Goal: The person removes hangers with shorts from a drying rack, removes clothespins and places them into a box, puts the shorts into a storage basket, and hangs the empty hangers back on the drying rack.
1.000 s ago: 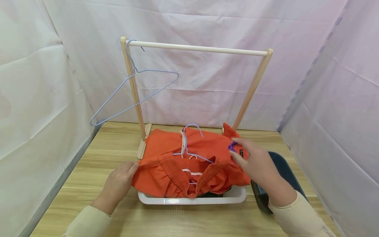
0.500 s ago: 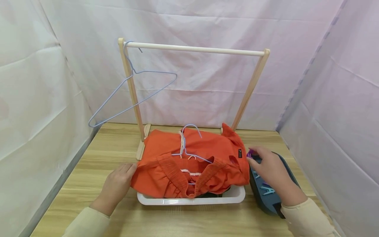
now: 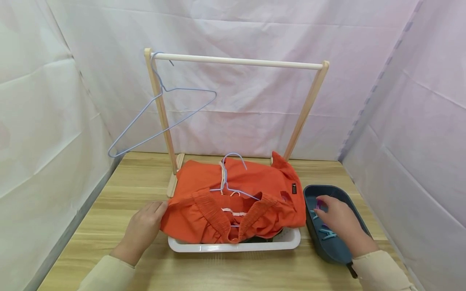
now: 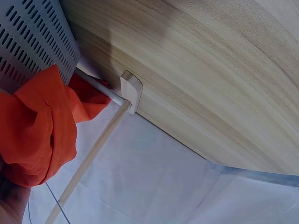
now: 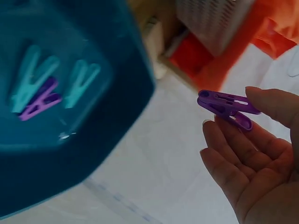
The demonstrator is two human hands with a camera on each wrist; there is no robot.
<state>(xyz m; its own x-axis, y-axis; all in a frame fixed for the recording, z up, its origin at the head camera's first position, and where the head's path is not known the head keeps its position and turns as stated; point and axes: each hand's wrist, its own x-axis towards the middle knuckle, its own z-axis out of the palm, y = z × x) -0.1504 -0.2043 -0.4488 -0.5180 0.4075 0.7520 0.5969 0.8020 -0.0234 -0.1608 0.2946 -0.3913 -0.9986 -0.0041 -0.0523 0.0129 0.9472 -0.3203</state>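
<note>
My left hand [image 3: 145,224] grips the left edge of an orange garment [image 3: 198,173] with a gathered elastic waistband. The garment is draped over a white basket [image 3: 255,246], and a lilac wire hanger [image 3: 226,173] sticks up out of its waist. My right hand [image 3: 340,220] pinches a purple clothespin [image 5: 229,108] between thumb and fingers, over a dark blue bin [image 3: 336,248]. Teal clothespins [image 5: 30,84] and another purple clothespin [image 5: 41,100] lie on the bin's floor, as the right wrist view shows. In the left wrist view, orange cloth [image 4: 42,126] covers most of the hand.
Behind the basket stands a rack with wooden posts [image 3: 307,109] and a white rail [image 3: 233,61]. A blue wire hanger [image 3: 162,131] hangs at the rail's left end. White cloth walls [image 3: 255,121] enclose the wooden table [image 3: 134,173] at the back and sides.
My right hand has moved right and toward me with the purple clothespin, from over the garment's right side to over the bin. The left hand stays on the cloth.
</note>
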